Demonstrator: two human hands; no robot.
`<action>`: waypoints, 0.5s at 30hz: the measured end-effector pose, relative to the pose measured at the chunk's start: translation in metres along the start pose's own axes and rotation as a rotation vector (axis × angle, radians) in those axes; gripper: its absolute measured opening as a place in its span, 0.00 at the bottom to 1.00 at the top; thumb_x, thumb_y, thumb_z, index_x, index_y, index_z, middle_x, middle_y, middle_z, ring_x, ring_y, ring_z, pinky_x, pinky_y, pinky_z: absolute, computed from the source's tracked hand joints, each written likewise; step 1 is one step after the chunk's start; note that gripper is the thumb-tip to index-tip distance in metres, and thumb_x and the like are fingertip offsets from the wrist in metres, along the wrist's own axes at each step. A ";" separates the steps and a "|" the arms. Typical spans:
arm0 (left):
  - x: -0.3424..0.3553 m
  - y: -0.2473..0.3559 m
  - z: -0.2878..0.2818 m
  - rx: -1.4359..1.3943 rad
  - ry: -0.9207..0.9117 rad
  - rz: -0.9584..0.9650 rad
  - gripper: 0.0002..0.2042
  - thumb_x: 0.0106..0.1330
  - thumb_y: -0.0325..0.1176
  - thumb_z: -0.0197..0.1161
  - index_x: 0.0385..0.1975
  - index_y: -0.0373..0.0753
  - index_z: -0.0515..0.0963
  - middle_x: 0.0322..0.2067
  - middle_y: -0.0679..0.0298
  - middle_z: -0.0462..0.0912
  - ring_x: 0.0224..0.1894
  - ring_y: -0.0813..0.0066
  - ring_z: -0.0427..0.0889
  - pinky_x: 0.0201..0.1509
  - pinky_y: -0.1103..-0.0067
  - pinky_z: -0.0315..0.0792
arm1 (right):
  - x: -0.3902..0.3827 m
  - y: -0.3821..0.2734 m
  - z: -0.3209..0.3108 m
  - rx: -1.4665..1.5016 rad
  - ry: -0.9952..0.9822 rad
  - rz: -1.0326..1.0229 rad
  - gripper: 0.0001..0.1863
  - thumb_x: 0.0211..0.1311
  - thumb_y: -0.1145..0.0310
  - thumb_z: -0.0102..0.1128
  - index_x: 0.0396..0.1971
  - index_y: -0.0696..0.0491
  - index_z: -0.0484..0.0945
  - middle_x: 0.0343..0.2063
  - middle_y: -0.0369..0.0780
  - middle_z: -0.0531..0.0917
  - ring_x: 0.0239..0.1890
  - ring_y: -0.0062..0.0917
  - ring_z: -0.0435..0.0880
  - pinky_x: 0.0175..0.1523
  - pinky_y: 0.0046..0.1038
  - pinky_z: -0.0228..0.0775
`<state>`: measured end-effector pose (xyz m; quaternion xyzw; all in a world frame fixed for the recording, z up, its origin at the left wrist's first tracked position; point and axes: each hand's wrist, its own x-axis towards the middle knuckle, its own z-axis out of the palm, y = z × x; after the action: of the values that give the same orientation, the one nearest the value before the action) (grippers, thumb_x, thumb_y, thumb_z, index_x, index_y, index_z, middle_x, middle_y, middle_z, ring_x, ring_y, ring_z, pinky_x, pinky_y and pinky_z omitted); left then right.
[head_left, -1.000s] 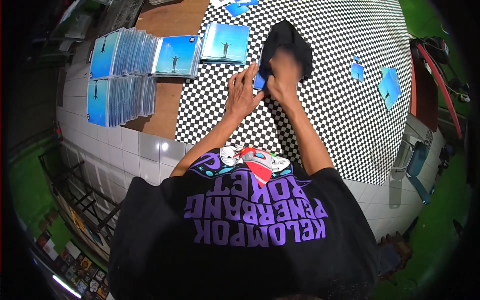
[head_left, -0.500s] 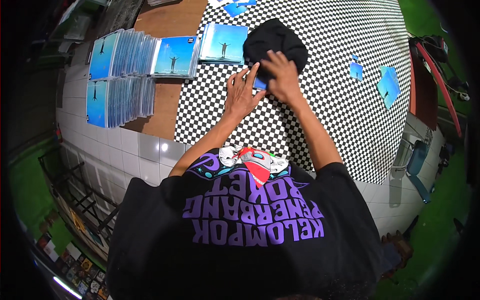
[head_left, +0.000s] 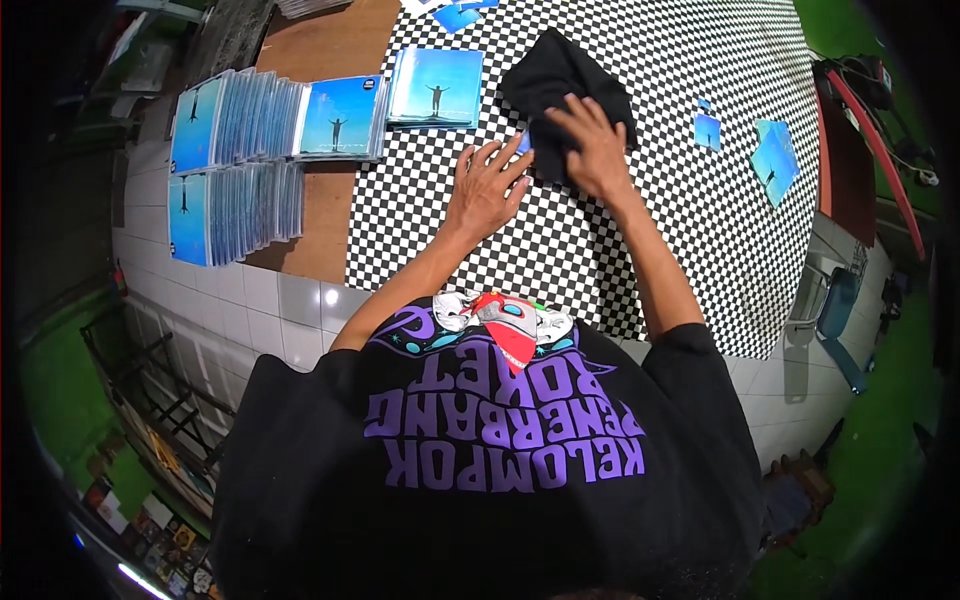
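Observation:
My left hand (head_left: 485, 195) rests on the checkered tabletop with its fingers spread, their tips at the edge of a small blue item (head_left: 523, 142). That item is mostly hidden under a bunched black cloth (head_left: 560, 75). On top of the cloth lies my right hand (head_left: 598, 150), fingers apart and slightly bent, pressing on it. A stack of square cases with a blue cover and a standing figure (head_left: 435, 80) is just above and left of my left hand.
Long rows of similar cases (head_left: 245, 120) and another stack (head_left: 335, 110) sit on bare brown board (head_left: 315, 230) at left. Loose blue cards lie at right (head_left: 775, 160) and at the back (head_left: 460, 18). A teal chair (head_left: 838, 320) stands beyond the table's right side.
My right hand has moved rightward across the cloth, which has shifted and spread out differently, now covering more of the blue item. My left hand stays in about the same place.

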<state>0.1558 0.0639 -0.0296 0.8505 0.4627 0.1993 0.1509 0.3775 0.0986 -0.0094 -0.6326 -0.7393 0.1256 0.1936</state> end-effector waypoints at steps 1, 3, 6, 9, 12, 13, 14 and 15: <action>0.002 0.004 0.000 -0.003 0.001 -0.002 0.21 0.71 0.41 0.60 0.63 0.51 0.77 0.70 0.67 0.69 0.66 0.60 0.69 0.73 0.57 0.52 | 0.008 0.019 -0.007 -0.053 0.024 0.057 0.32 0.52 0.73 0.59 0.62 0.49 0.76 0.68 0.46 0.70 0.72 0.41 0.64 0.69 0.52 0.60; 0.001 0.008 0.002 -0.003 0.001 0.003 0.21 0.70 0.41 0.60 0.63 0.51 0.77 0.70 0.67 0.69 0.66 0.60 0.69 0.73 0.57 0.52 | 0.015 0.049 -0.012 -0.107 0.053 0.116 0.33 0.51 0.73 0.59 0.63 0.49 0.75 0.69 0.47 0.69 0.73 0.42 0.64 0.70 0.52 0.59; 0.004 0.005 0.003 0.005 0.007 0.006 0.21 0.70 0.40 0.59 0.64 0.51 0.76 0.70 0.67 0.69 0.67 0.60 0.68 0.74 0.57 0.51 | 0.019 0.082 0.002 0.027 0.239 0.215 0.34 0.50 0.73 0.59 0.63 0.47 0.75 0.71 0.46 0.66 0.72 0.44 0.64 0.71 0.54 0.57; 0.001 0.005 0.000 0.002 -0.003 -0.025 0.22 0.70 0.40 0.59 0.64 0.51 0.76 0.70 0.66 0.69 0.67 0.59 0.68 0.75 0.57 0.51 | -0.010 0.025 0.009 0.009 0.022 0.053 0.33 0.50 0.72 0.59 0.63 0.47 0.75 0.72 0.46 0.65 0.72 0.44 0.63 0.72 0.56 0.55; 0.002 0.005 -0.001 0.002 0.010 0.010 0.22 0.70 0.39 0.59 0.64 0.50 0.76 0.70 0.65 0.69 0.67 0.59 0.68 0.74 0.56 0.53 | -0.018 0.036 -0.004 -0.076 -0.042 0.072 0.32 0.51 0.71 0.59 0.62 0.48 0.75 0.72 0.46 0.65 0.72 0.43 0.63 0.73 0.56 0.53; 0.002 0.005 -0.001 0.001 0.013 0.033 0.22 0.69 0.39 0.59 0.64 0.50 0.76 0.69 0.64 0.69 0.67 0.58 0.68 0.74 0.56 0.54 | -0.019 0.053 -0.013 -0.145 -0.002 0.162 0.32 0.51 0.70 0.59 0.62 0.48 0.75 0.71 0.47 0.65 0.72 0.43 0.63 0.73 0.56 0.53; 0.002 0.003 -0.001 0.003 0.015 0.040 0.22 0.69 0.39 0.59 0.64 0.50 0.76 0.69 0.64 0.69 0.67 0.58 0.68 0.74 0.56 0.54 | -0.016 0.064 -0.021 -0.214 0.044 0.243 0.31 0.52 0.70 0.59 0.62 0.49 0.76 0.71 0.47 0.65 0.72 0.43 0.63 0.73 0.56 0.54; -0.001 0.003 0.000 0.004 0.028 0.042 0.22 0.69 0.39 0.60 0.64 0.49 0.76 0.69 0.63 0.70 0.67 0.58 0.69 0.73 0.56 0.55 | -0.019 0.070 -0.025 -0.215 0.051 0.247 0.31 0.52 0.70 0.59 0.62 0.49 0.76 0.71 0.47 0.65 0.72 0.43 0.63 0.73 0.56 0.54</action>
<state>0.1570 0.0616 -0.0287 0.8574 0.4474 0.2132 0.1386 0.4526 0.0902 -0.0197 -0.7386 -0.6600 0.0525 0.1268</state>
